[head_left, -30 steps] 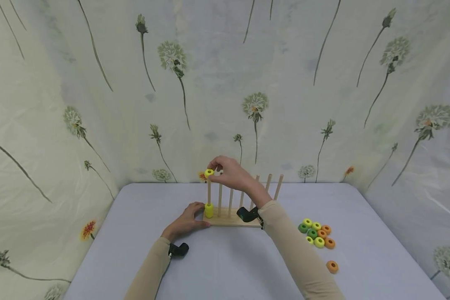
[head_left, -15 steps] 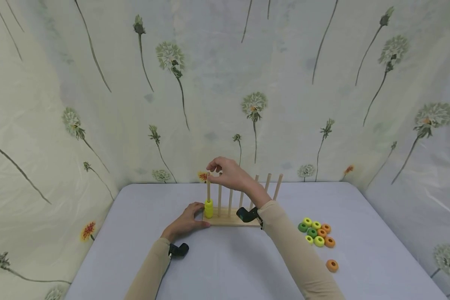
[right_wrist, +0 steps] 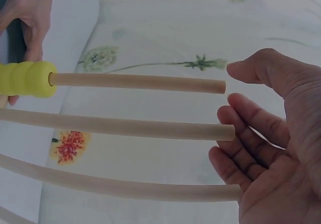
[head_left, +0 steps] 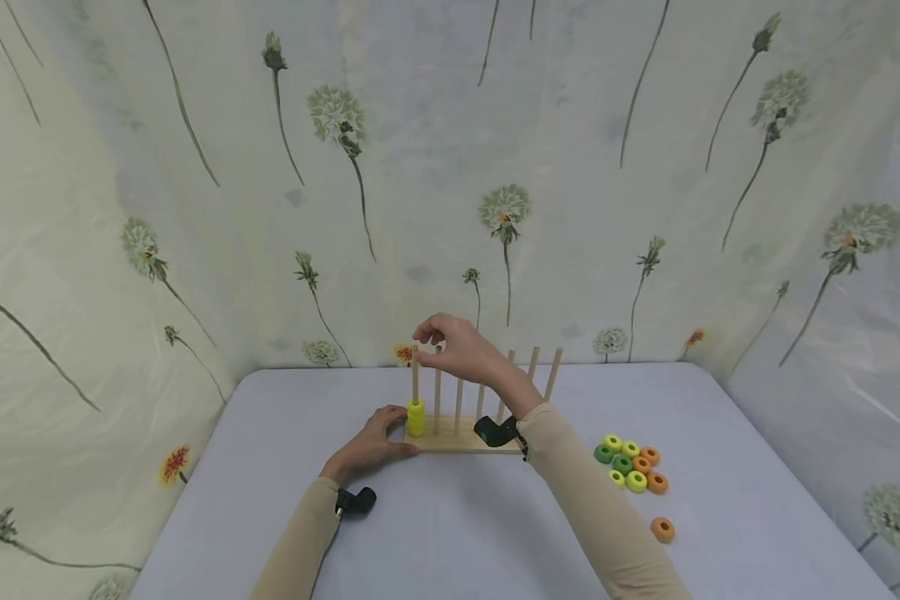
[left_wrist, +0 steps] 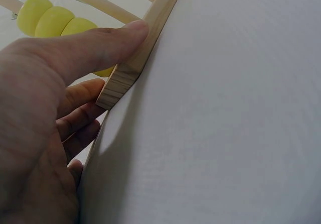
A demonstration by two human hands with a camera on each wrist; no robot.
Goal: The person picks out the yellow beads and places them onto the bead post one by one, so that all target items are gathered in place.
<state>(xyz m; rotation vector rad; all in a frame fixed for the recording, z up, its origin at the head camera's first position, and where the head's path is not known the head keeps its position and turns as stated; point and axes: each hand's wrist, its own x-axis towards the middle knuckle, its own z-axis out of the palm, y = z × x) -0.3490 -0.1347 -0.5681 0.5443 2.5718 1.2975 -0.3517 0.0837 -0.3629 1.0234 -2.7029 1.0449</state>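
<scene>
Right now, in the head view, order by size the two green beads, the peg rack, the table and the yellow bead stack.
Table
Peg rack
Yellow bead stack
Two green beads: look alike, not ranked

Beige long sleeves, black gadget on each wrist, bare hands

So the left sleeve (head_left: 303, 533) and right sleeve (head_left: 600, 508) are the same plain beige, pretty snug, both going right down to the wrist, with a few soft creases showing on the right one. Left wrist gadget (head_left: 357, 502) and right wrist gadget (head_left: 495, 430) look like a matching pair: stubby, black, rounded and kinda bent like a little pipe elbow. There's a thin dark line along the inner edge of the left sleeve, could be a cable or just shadow, can't tell. Left hand (head_left: 371, 442) and right hand (head_left: 461, 346) are both bare.
</scene>
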